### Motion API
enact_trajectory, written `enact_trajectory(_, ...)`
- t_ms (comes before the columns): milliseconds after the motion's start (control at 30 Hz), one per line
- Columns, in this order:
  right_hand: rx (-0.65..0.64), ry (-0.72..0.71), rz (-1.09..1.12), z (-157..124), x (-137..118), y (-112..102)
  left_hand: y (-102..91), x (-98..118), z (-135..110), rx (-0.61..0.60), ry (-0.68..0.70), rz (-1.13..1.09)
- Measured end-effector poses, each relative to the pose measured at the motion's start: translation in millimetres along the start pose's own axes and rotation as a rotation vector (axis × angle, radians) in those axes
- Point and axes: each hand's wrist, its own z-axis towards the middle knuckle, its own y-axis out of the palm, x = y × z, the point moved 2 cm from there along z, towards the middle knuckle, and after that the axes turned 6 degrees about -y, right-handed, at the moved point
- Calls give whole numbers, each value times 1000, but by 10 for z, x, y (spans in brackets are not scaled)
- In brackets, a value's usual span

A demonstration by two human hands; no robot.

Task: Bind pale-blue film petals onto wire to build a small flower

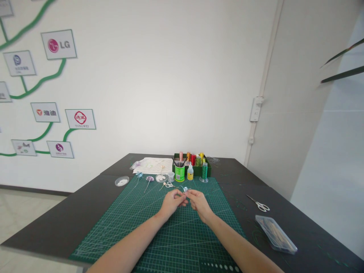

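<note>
Tiny pale ornament (pixel 185 189) sits above the green cutting mat (pixel 127 223), pinched between both hands near the mat's far edge. At far left a round clear dish (pixel 122 181) rests on the dark table (pixel 71 216). The left hand (pixel 172 201) has its fingertips closed on the ornament, and the right hand (pixel 200 203) grips it likewise. Scissors (pixel 258 204) and a clear plastic box (pixel 275 233) lie to the right.

Just beyond the grip (pixel 186 193): green can (pixel 179 173), glue bottle (pixel 190 173), box of thread spools (pixel 196 160). Well right of it, scissors (pixel 258 204) and clear plastic case (pixel 275 234). Far left, round dish (pixel 122 181). Underneath, cutting mat (pixel 136 223).
</note>
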Motion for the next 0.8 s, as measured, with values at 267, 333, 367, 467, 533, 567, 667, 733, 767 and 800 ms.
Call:
enact_trajectory(267,5,5,-46,-11,-34,6,5,26,-46,-57,-115,-62)
enact_trajectory(333,5,3,-48,-11,-36,6,-2,29,-43,-50,-96,-58)
enact_trajectory(367,8,0,-51,-10,-36,4,-5,27,-40,-53,-90,-59)
enact_trajectory(467,13,-13,-71,0,-29,-9,-10,15,-24,-68,-65,-66)
enact_trajectory(533,14,-15,-86,8,-20,-17,-15,4,-10,-78,-46,-62)
enact_trajectory(567,14,-14,-95,12,-15,-21,-17,-3,-1,-81,-38,-55)
enact_trajectory(667,19,-13,-121,18,0,-26,-29,-30,33,-85,-23,-30)
enact_trajectory(733,27,-17,-129,22,9,-28,-41,-48,57,-78,-9,-9)
enact_trajectory(767,31,-20,-133,25,15,-29,-49,-55,67,-72,3,4)
enact_trajectory(800,33,-26,-135,30,21,-30,-57,-60,76,-66,20,20)
